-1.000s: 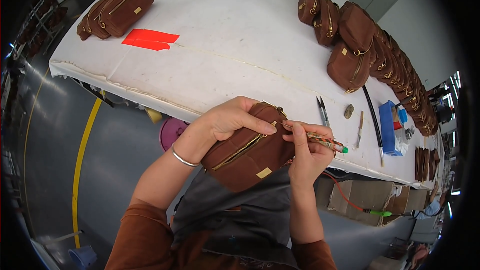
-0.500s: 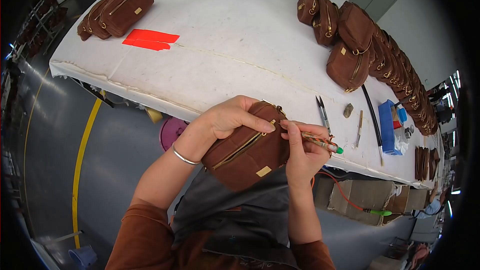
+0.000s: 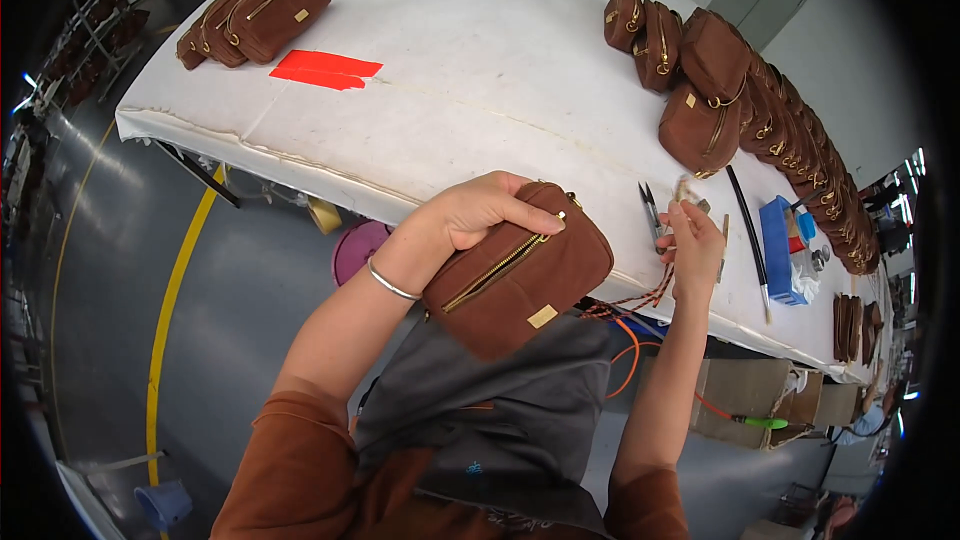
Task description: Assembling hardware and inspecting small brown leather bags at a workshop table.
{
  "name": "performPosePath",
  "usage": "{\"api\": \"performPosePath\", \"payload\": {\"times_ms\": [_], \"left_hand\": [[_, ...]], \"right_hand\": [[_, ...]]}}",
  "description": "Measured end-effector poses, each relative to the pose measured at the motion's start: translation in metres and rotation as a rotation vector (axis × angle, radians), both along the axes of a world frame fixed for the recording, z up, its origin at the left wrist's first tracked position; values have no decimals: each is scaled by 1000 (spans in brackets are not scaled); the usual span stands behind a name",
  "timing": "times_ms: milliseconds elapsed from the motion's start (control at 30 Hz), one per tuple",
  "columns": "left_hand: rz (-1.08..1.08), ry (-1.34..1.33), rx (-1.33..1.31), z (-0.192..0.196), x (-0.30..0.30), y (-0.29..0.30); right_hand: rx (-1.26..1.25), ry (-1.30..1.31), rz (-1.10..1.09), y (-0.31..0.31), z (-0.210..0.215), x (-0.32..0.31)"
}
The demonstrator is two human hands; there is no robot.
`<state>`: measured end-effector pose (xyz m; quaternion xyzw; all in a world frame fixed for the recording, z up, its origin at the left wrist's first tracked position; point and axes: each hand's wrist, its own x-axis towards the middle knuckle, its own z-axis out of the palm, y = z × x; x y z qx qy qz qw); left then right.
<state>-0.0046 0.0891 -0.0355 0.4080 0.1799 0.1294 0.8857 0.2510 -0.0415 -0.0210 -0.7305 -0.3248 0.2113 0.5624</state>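
Observation:
My left hand [image 3: 470, 215] grips a brown suede zip pouch [image 3: 520, 280] from above, holding it in front of my body below the table edge. The pouch has a gold zipper and a small gold tag. My right hand [image 3: 692, 245] is raised to the right of the pouch, over the near edge of the white table [image 3: 480, 90]. Its fingertips pinch a small pale object [image 3: 683, 187] that I cannot make out. A pair of thread snips [image 3: 650, 210] lies just left of that hand.
Several matching brown pouches [image 3: 720, 90] stand in a row along the table's right side, and more [image 3: 255, 15] lie at the far left beside red tape [image 3: 325, 70]. A blue box [image 3: 778, 245] and a black stick [image 3: 748, 230] lie at the right. Striped cords [image 3: 630, 305] hang below.
My right hand has left the pouch and moved right and up to the table edge near the snips. The green-tipped pen it held is no longer visible. The left hand keeps the pouch.

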Motion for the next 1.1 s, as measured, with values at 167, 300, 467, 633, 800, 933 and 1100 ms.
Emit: {"api": "performPosePath", "payload": {"times_ms": [167,300,467,633,800,933,1100], "left_hand": [[-15,-11,-13,-2,-1,1],[-2,-18,-43,0,-3,0],[-7,-8,-32,2,0,-3],[-41,145,126,6,-37,-1],[-117,350,432,5,-81,-12],[-127,299,530,3,-91,-26],[55,170,458,23,-82,-36]], "right_hand": [[-18,-405,-37,-10,1,-22],[75,-322,335,-5,-7,-89],[91,-267,322,-2,-25,-96],[131,-187,304,1,-25,-98],[120,-159,267,2,-27,-97],[139,-125,257,6,-33,-92],[178,158,213,7,-34,-81]]}}
